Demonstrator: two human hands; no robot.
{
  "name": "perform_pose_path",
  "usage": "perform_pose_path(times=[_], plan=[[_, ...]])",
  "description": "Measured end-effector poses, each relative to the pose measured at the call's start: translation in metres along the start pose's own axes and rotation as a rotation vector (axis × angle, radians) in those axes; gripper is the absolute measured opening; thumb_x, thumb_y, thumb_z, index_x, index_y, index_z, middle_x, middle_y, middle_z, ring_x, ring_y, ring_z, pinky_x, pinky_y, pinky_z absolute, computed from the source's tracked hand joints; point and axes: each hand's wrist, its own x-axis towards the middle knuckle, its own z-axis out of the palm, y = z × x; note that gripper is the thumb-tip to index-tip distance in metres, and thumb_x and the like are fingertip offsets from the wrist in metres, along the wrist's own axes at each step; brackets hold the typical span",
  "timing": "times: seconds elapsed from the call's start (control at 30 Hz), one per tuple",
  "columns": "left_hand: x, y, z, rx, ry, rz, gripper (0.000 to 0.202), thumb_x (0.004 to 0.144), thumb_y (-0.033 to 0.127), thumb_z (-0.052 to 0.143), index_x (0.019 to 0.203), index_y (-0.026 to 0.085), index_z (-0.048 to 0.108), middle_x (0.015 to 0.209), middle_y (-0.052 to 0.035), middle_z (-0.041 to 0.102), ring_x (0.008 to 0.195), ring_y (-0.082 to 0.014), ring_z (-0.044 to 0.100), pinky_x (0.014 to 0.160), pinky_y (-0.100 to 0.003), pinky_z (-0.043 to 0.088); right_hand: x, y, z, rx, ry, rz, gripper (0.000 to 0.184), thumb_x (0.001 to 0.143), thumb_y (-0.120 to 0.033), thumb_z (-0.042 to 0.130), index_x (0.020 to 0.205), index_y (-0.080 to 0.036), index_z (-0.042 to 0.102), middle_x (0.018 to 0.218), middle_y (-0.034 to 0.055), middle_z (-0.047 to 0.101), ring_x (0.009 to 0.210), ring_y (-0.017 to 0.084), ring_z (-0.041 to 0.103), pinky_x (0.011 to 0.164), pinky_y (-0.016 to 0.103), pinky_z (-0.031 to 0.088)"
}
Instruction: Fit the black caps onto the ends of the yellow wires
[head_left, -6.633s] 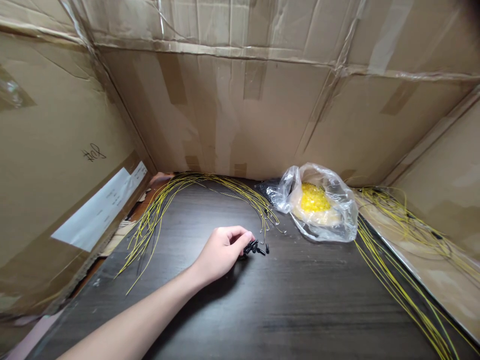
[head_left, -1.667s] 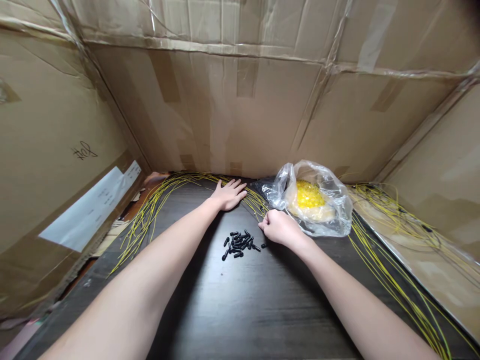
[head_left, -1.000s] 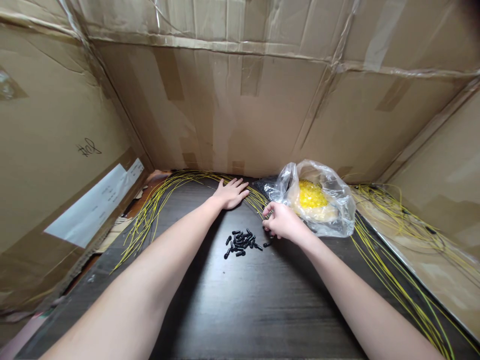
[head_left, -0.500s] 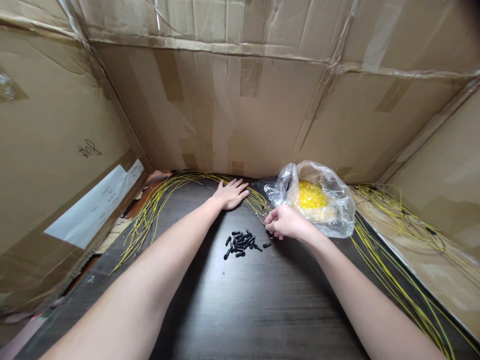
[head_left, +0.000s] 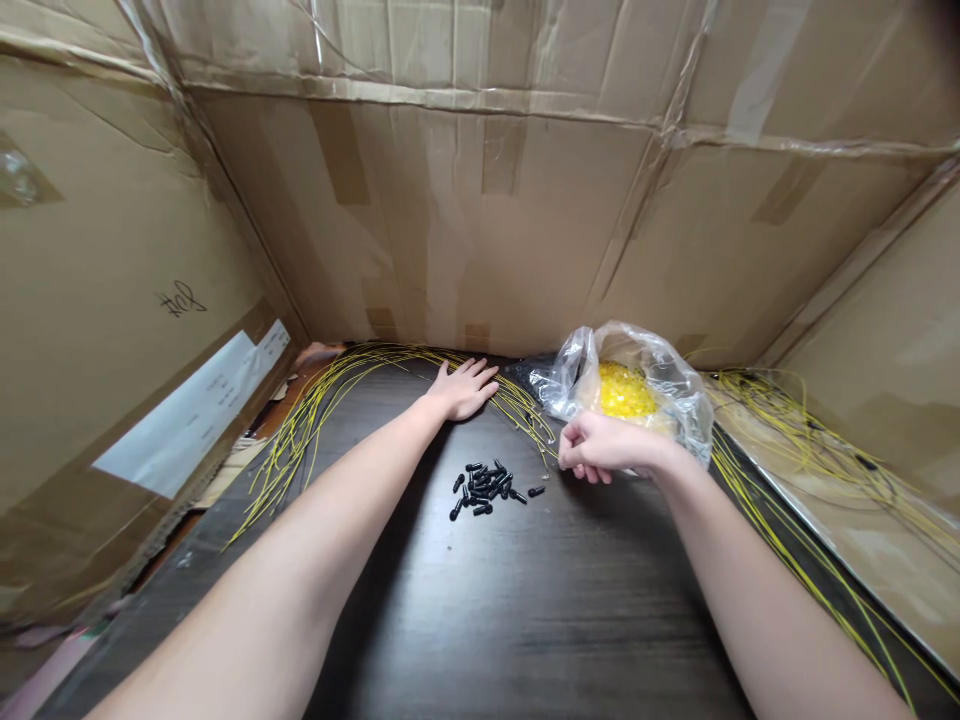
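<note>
A bundle of thin yellow wires (head_left: 315, 405) curves along the back of the dark table. My left hand (head_left: 463, 390) lies flat across it, fingers spread, pressing on the wires. Just right of the wire ends, my right hand (head_left: 592, 447) is closed in a pinch on the tip of a yellow wire (head_left: 553, 455); the very tip is hidden by the fingers. In front of both hands sits a loose pile of small black caps (head_left: 487, 486), with one cap (head_left: 536, 491) a little apart at its right.
A clear plastic bag (head_left: 679, 400) with yellow pieces (head_left: 626, 390) stands behind my right hand. Small black parts (head_left: 529, 378) lie in plastic beside it. More yellow wires (head_left: 780, 560) run down the right side. Cardboard walls (head_left: 480, 230) enclose the table (head_left: 480, 620).
My right hand has moved a little to the right with the wire tip, away from the bundle's ends. My left hand stays flat on the wires.
</note>
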Motion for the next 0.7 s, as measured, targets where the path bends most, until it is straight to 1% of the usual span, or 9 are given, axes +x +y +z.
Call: perform_pose_path(times=[0.1,0.23,0.3,0.37,0.43,0.53,0.63,0.7], plan=[[0.0,0.0,0.0,0.0,-0.004,0.003,0.065,0.098,0.06,0.011,0.154,0.033,0.028,0.163,-0.002,0.02,0.15,-0.0269,0.016,0.116,-0.064,0.009,-0.017,-0.003,-0.012,0.031,-0.114,-0.077,0.004,0.068,-0.017,0.054,0.067,-0.016,0.057,0.068,0.0046,0.069,0.049,0.011,0.059,0.039,0.017,0.04],[0.0,0.0,0.0,-0.001,-0.005,-0.001,0.064,0.097,0.06,0.011,0.153,0.035,0.028,0.163,-0.0006,0.019,0.15,-0.0262,0.016,0.117,-0.061,0.008,-0.035,0.001,-0.029,0.2,-0.239,-0.177,0.004,0.07,-0.02,0.055,0.07,-0.016,0.055,0.073,0.0048,0.068,0.057,0.012,0.062,0.043,0.017,0.042],[0.001,-0.001,0.0,-0.001,-0.004,-0.005,0.063,0.097,0.061,0.011,0.153,0.036,0.028,0.163,-0.0002,0.019,0.15,-0.0263,0.016,0.117,-0.061,0.008,-0.041,0.009,-0.038,0.327,-0.283,-0.257,0.01,0.072,-0.023,0.059,0.069,-0.015,0.054,0.074,0.0052,0.067,0.056,0.011,0.061,0.042,0.017,0.04],[0.001,-0.001,0.0,0.0,-0.001,-0.005,0.063,0.097,0.06,0.011,0.153,0.036,0.028,0.163,0.0,0.02,0.15,-0.0267,0.016,0.117,-0.062,0.008,-0.046,0.017,-0.046,0.456,-0.301,-0.34,0.017,0.072,-0.027,0.063,0.067,-0.015,0.052,0.073,0.0054,0.066,0.05,0.009,0.057,0.041,0.018,0.038],[0.001,-0.001,0.001,0.001,0.001,-0.001,0.063,0.097,0.06,0.012,0.153,0.035,0.029,0.163,-0.0003,0.02,0.15,-0.0266,0.016,0.116,-0.062,0.008,-0.051,0.022,-0.051,0.559,-0.292,-0.408,0.022,0.07,-0.031,0.066,0.064,-0.016,0.05,0.068,0.0051,0.064,0.045,0.009,0.052,0.04,0.019,0.036],[0.001,-0.001,0.001,0.0,0.003,0.002,0.064,0.098,0.06,0.012,0.153,0.034,0.029,0.163,-0.001,0.02,0.15,-0.0256,0.016,0.117,-0.061,0.009,-0.059,0.022,-0.053,0.652,-0.222,-0.484,0.032,0.064,-0.041,0.069,0.057,-0.018,0.047,0.057,0.0042,0.058,0.043,0.011,0.049,0.041,0.022,0.035],[0.001,-0.001,0.001,-0.001,0.005,0.003,0.064,0.098,0.06,0.011,0.153,0.034,0.029,0.163,-0.0013,0.02,0.15,-0.025,0.016,0.117,-0.06,0.009,-0.065,0.02,-0.051,0.667,-0.116,-0.563,0.043,0.058,-0.051,0.07,0.048,-0.02,0.041,0.043,0.0027,0.049,0.04,0.012,0.045,0.044,0.024,0.037],[0.001,-0.001,0.001,-0.002,0.005,0.005,0.064,0.098,0.06,0.011,0.153,0.034,0.029,0.163,-0.0015,0.02,0.15,-0.0249,0.016,0.117,-0.06,0.009,-0.068,0.022,-0.052,0.643,-0.047,-0.61,0.053,0.055,-0.058,0.07,0.042,-0.022,0.033,0.035,0.0017,0.041,0.036,0.012,0.041,0.044,0.025,0.037]])
